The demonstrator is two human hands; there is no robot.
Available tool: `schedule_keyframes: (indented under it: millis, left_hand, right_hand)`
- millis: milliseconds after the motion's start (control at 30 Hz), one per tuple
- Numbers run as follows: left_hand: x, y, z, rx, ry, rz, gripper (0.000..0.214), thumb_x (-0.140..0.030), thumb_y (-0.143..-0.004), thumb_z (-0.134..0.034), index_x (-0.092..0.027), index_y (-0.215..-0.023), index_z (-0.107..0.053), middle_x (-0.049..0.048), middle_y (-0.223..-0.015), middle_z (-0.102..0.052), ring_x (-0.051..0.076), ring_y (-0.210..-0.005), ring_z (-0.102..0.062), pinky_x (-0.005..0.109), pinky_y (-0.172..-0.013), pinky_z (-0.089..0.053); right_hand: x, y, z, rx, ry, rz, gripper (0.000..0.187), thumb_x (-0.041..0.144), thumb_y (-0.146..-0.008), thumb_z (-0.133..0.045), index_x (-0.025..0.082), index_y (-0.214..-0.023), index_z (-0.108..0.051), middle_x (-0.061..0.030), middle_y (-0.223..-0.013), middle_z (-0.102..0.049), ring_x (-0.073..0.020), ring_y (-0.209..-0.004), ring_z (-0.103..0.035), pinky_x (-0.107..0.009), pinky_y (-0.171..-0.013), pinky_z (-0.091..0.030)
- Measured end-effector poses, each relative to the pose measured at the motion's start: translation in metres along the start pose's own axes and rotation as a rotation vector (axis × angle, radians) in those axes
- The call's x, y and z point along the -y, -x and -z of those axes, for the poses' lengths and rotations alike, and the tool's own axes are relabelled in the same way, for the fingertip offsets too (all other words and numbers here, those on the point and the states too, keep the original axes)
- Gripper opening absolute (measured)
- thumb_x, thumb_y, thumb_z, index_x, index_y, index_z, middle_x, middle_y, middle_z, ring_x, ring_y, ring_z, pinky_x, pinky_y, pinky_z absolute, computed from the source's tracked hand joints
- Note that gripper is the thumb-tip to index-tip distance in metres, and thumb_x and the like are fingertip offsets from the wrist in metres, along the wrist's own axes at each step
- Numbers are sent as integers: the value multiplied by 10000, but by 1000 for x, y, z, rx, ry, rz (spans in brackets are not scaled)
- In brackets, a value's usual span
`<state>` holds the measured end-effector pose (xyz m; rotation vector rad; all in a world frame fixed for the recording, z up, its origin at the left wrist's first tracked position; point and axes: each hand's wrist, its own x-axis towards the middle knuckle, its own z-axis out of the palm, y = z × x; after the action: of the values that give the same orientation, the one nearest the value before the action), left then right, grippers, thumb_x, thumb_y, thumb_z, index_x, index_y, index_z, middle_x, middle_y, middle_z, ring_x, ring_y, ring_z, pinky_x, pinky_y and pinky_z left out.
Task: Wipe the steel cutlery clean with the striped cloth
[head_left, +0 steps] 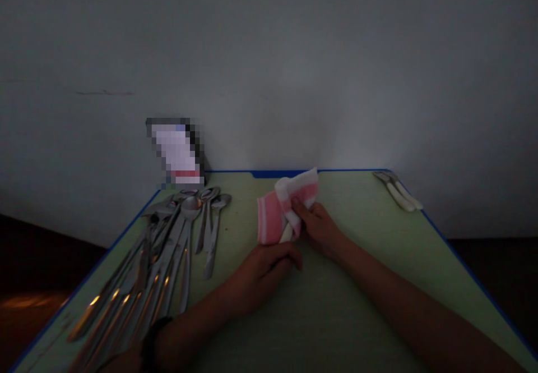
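My left hand (pixel 263 275) is closed round the lower end of a piece of cutlery with a white handle (pixel 287 233). A pink and white striped cloth (pixel 272 216) is wrapped about its upper part, so its head is hidden and I cannot tell its kind. With the thumb on top, my right hand (pixel 321 228) pinches the folded cloth against it. Both hands are over the middle of the pale green table (pixel 344 300).
Many metal spoons and other cutlery (pixel 168 249) lie heaped on the left. White-handled cutlery (pixel 399 192) lies at the far right edge. A blurred phone-like screen (pixel 176 151) leans at the back left. Behind the table rises a grey wall (pixel 319 70).
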<state>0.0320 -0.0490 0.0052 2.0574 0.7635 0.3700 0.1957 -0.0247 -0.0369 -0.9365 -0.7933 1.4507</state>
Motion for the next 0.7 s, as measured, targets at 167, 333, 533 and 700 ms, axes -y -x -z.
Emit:
schedule_keyframes:
  millis: [167,333,533,700]
  left_hand:
    - [-1,0,-8,-161,110,9,154,-227,-904,-387,-221,-1004,-504,-7,-886,-559,127,-793,-521,235,-727,-404]
    - [2,-1,-13,-318,433,56,163,-337,-932,-327,-263,-1058,-253,-26,-904,-485,49,-481,-394,166,-434,-339]
    - [-2,-4,-6,-212,193,127,213,-356,-914,-376,-172,-856,-464,-36,-651,-471,93,-581,-445,195,-523,-354]
    - [-5,-2,-5,-154,150,107,227,-340,-898,-406,-157,-847,-531,-33,-637,-476,97,-575,-442,202,-525,-340]
  right_hand:
    - [9,-3,-7,-88,-192,-19,258,393,-660,-684,169,-620,-563,41,-528,-551,-93,-511,-486,-224,-517,-405]
    - [20,-13,-5,-208,-480,7,117,277,-733,-643,177,-710,-585,39,-640,-601,-80,-581,-539,-192,-589,-470]
    - [24,-16,1,-220,-580,-96,97,227,-825,-533,184,-757,-586,39,-646,-602,-70,-565,-549,-172,-571,-495]
    - [24,-14,0,-172,-566,-105,116,231,-821,-543,178,-728,-589,22,-658,-617,-76,-560,-560,-173,-551,-496]
